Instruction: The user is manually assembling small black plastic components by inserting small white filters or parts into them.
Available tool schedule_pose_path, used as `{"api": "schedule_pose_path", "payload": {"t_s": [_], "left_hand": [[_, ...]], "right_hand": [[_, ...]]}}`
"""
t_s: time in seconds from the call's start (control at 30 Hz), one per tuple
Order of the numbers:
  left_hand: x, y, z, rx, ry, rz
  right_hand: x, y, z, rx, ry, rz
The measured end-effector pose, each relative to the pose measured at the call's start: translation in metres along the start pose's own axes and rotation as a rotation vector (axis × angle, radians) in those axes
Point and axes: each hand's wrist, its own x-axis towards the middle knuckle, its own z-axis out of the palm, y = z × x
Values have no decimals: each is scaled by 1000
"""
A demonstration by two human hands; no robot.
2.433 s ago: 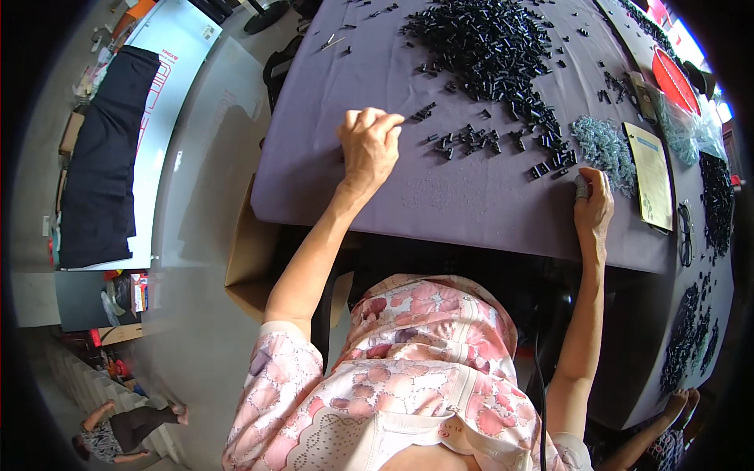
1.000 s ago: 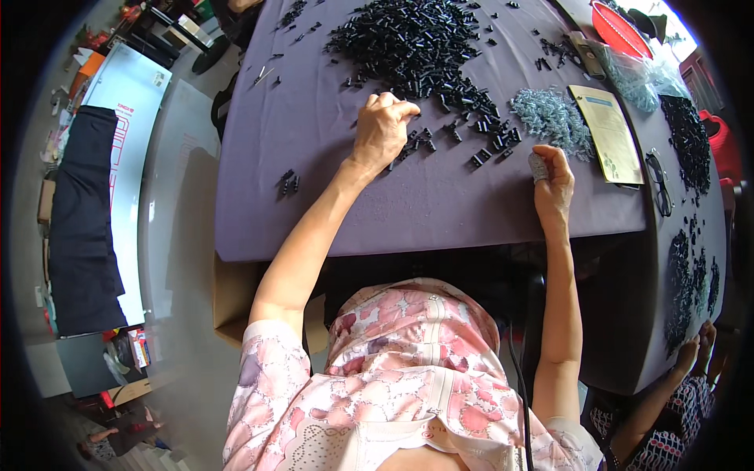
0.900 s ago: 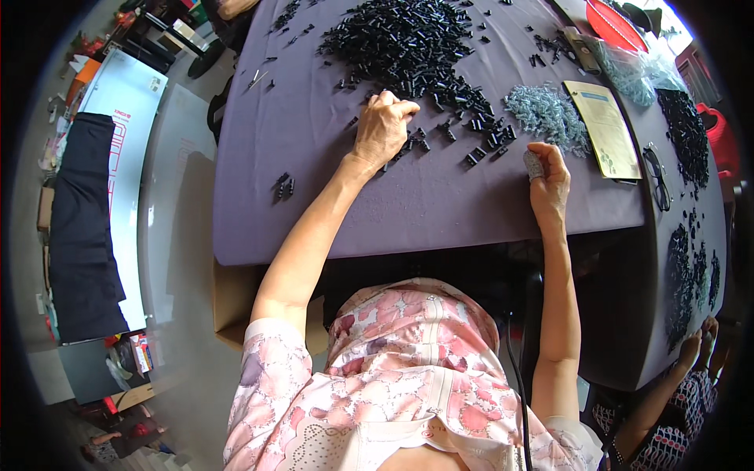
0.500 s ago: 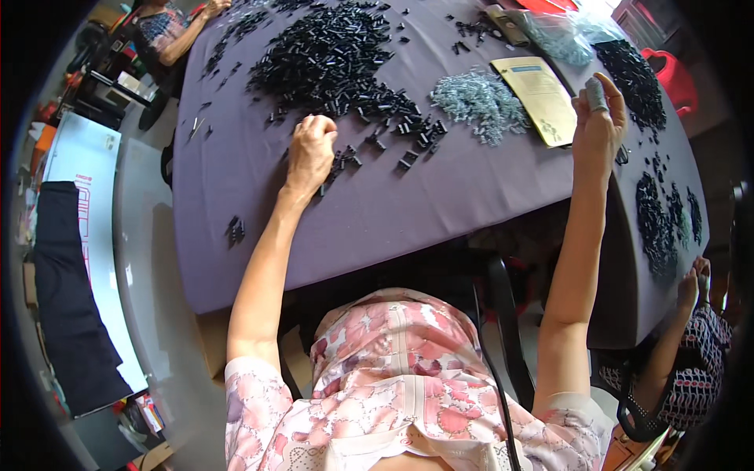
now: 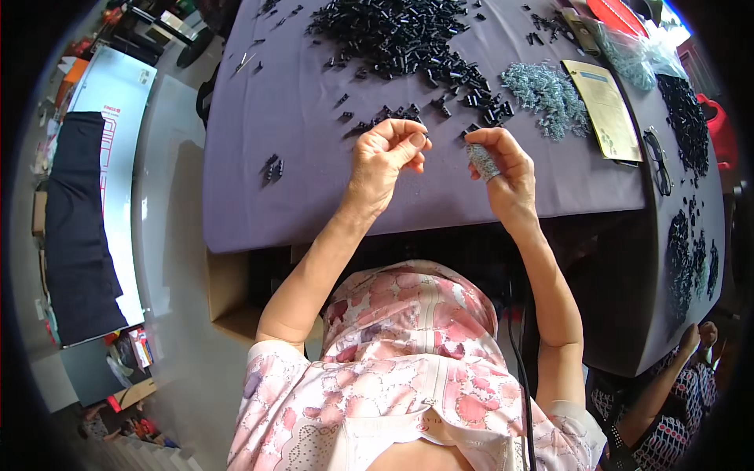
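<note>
Above the near part of the table, my left hand (image 5: 381, 166) is closed in a pinch. A small black plastic piece (image 5: 426, 134) shows at its fingertips. My right hand (image 5: 510, 177) faces it a short gap away, its thumb and fingertips pressed together; whatever they hold is too small to make out. A grey speckled wrap (image 5: 482, 162) covers the right thumb. Just beyond both hands spreads a large heap of short black plastic pieces (image 5: 393, 35), with loose ones trailing toward me. Right of it lies a pile of small clear plastic pieces (image 5: 544, 94).
A tan booklet (image 5: 603, 110) and eyeglasses (image 5: 658, 161) lie to the right on the purple cloth (image 5: 275, 216). Clear bags (image 5: 628, 59) sit behind. More black pieces (image 5: 682, 267) cover the right side table, beside another person's hands (image 5: 699, 337). A few black pieces (image 5: 273, 168) lie at left.
My left hand has lifted off the black pieces and come toward me. My right hand has swung in from the far right to face it. The whole view has shifted.
</note>
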Motion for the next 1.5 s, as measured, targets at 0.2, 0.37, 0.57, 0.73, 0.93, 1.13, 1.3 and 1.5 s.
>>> {"api": "schedule_pose_path", "payload": {"t_s": [0.2,0.37,0.57,0.73,0.93,1.13,1.3,1.5], "left_hand": [[-22,-6,1,-14,59,-22],[-30,-4,-8,664,212,262],[-9,-14,-19,1223,210,643],[10,-15,-9,1315,273,658],[33,-15,8,1608,332,585],[32,-20,12,1661,317,585],[11,-10,13,1214,185,664],[-14,-9,20,808,82,405]], "right_hand": [[-1,-4,21,-115,-138,29],[0,6,21,-181,-141,31],[0,21,13,-332,-82,44],[-2,27,10,-280,-77,26],[-3,26,11,-251,-70,43],[-3,29,8,-253,-59,5],[-3,23,7,-165,-43,55],[-4,14,13,-37,-60,30]]}}
